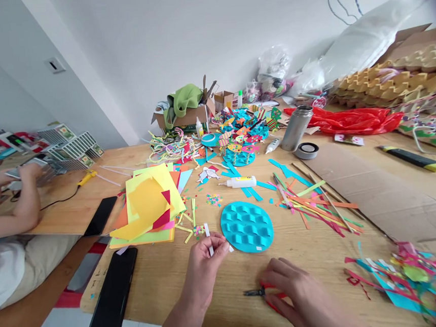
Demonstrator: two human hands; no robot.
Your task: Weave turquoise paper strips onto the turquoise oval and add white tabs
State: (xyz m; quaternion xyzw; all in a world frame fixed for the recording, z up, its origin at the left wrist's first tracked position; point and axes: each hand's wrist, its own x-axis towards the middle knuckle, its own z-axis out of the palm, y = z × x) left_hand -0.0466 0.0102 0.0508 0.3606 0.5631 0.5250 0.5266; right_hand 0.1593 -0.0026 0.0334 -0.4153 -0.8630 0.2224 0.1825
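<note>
My left hand (207,258) pinches a narrow white paper strip (207,230) between thumb and fingers. A small white piece also shows by the thumb tip. Just beyond the fingers lies a blue oval disc (246,227) with rows of raised paper folds and a small white piece near its front edge. My right hand (290,289) is curled over the red handles of a pair of scissors (255,292) at the table's front. The dark blades point left, and the fingers partly hide the handles. A white glue bottle (242,182) lies behind the disc.
Stacked coloured paper (145,205) and a black phone (113,295) lie left. Paper strips (316,200), a steel flask (297,128) and cardboard (380,185) are right. Decorated paper pieces (238,136) stand behind. Another person's arm (12,212) works at far left.
</note>
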